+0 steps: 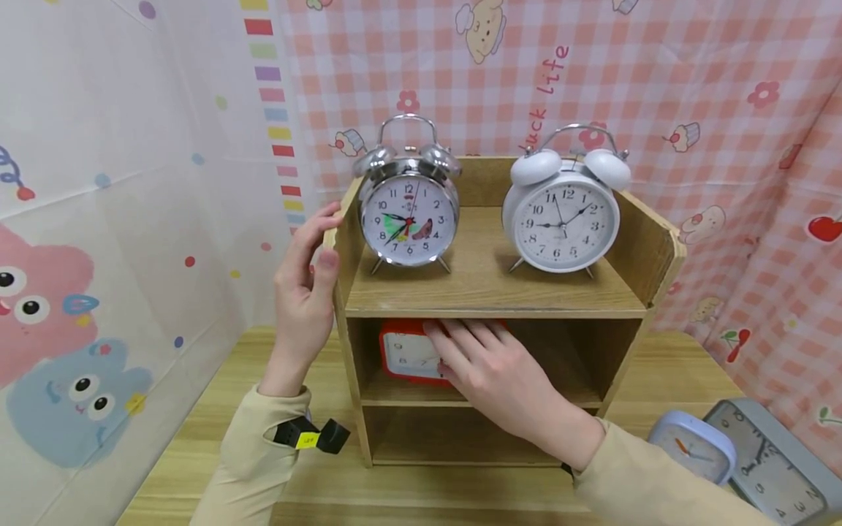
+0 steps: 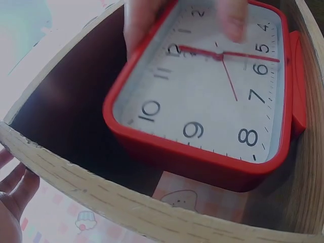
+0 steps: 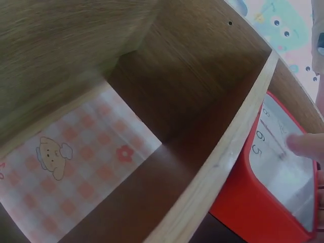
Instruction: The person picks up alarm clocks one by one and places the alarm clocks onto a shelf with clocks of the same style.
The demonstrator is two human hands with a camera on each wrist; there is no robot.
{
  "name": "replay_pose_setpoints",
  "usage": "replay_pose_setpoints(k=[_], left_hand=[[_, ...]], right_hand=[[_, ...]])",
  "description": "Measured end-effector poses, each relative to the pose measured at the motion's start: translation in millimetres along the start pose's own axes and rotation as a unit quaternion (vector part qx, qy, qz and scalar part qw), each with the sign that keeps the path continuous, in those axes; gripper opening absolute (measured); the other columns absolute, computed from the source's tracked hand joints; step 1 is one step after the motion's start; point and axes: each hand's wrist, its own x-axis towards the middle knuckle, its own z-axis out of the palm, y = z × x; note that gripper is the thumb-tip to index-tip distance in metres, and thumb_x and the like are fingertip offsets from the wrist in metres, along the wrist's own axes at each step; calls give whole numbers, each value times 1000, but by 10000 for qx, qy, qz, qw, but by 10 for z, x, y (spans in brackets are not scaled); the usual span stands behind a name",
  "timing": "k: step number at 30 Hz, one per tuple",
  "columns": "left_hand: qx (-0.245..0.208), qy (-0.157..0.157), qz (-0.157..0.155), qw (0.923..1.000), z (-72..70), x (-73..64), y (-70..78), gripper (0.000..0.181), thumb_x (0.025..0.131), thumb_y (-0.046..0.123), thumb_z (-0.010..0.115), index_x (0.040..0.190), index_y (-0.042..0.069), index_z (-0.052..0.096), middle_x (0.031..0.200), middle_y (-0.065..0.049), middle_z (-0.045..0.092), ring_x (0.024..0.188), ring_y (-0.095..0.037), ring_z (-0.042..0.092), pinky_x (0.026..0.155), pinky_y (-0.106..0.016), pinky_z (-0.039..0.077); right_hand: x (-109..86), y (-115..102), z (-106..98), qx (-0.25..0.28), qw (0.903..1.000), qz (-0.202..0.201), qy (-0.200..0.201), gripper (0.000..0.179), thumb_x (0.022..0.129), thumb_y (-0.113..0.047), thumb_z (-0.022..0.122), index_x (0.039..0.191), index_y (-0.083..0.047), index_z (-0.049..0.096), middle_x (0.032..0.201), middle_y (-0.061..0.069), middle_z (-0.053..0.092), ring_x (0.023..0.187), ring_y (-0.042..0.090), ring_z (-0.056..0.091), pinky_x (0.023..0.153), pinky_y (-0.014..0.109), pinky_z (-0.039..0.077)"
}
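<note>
On the middle level of a small wooden shelf [image 1: 493, 297] is a red alarm clock [image 1: 409, 353] with a white face. My right hand [image 1: 503, 376] grips this clock, its fingers over the top edge. The left wrist view shows the thumb [image 2: 234, 23] against the clock face. My left hand [image 1: 304, 303] holds the shelf's left side panel at the upper front, thumb by the front edge and fingers on the outer side. Part of the red clock is hidden behind the right hand in the head view.
A silver twin-bell clock [image 1: 409, 219] and a white twin-bell clock [image 1: 562, 223] stand on the shelf's top level. At the lower right, a lavender clock [image 1: 693, 447] and a larger grey clock [image 1: 770, 460] sit on the wooden table [image 1: 217, 431]. Patterned cloth hangs behind.
</note>
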Motion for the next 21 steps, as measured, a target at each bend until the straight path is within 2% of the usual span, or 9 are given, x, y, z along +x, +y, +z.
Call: replay_pose_setpoints(k=[2, 5, 11, 17, 21], left_hand=[[17, -1, 9, 10000, -1, 4, 2, 59, 108, 49, 53, 136, -2, 60, 153, -16, 59, 146, -15, 54, 126, -31, 41], [13, 0, 3, 10000, 0, 5, 4, 58, 108, 49, 53, 136, -2, 61, 153, -16, 59, 146, -15, 54, 126, -31, 41], [-41, 1, -15, 10000, 6, -6, 4, 58, 108, 48, 53, 136, -3, 60, 153, -16, 59, 146, -15, 54, 126, -30, 42], [-57, 13, -17, 10000, 9, -5, 5, 59, 108, 48, 53, 137, -3, 60, 153, -17, 59, 146, -15, 54, 125, -29, 42], [-71, 22, -8, 10000, 6, -1, 4, 59, 108, 48, 53, 137, -3, 60, 153, -17, 58, 146, -16, 54, 125, -29, 42]], right_hand=[[-12, 10, 15, -64, 9998, 73, -199, 63, 84, -32, 86, 138, -8, 65, 126, 7, 75, 110, 25, 73, 89, 39, 61], [-22, 12, 33, -192, 9988, 166, -415, 76, 76, -38, 93, 141, -10, 63, 128, 8, 73, 113, 26, 70, 91, 39, 60], [-35, 3, 47, -264, 9975, 277, -587, 79, 76, -39, 93, 143, -11, 63, 129, 8, 70, 111, 26, 67, 88, 40, 58], [-57, -18, 40, -292, 9958, 270, -825, 94, 70, -47, 96, 147, -9, 58, 134, 8, 68, 113, 26, 65, 88, 41, 57], [-55, -42, 64, -365, 9958, 286, -786, 95, 70, -45, 96, 148, -8, 57, 131, 7, 68, 108, 26, 64, 84, 41, 56]])
